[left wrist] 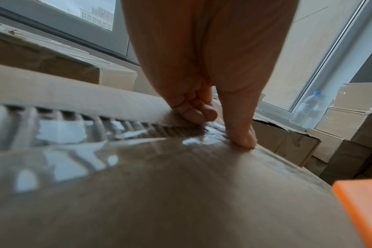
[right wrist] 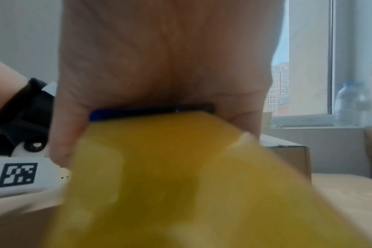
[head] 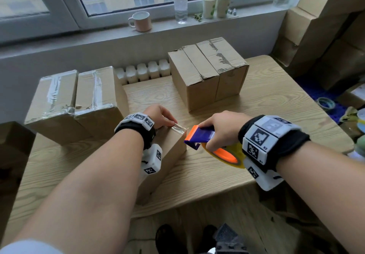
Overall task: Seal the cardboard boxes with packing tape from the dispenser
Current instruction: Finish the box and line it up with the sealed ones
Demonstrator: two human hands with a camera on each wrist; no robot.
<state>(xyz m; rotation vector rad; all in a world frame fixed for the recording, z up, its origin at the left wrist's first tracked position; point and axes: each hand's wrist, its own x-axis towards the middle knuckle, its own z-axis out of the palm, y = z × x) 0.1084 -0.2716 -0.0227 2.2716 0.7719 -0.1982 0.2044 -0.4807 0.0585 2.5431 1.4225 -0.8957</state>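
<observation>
The box being sealed lies at the near middle of the wooden table. The left hand presses clear tape onto the far end of the box top, thumb straight, other fingers curled. At 3 o'clock from it, the right hand grips the blue-orange tape dispenser. Two taped boxes stand at 10 o'clock and two untaped boxes at 1 o'clock.
</observation>
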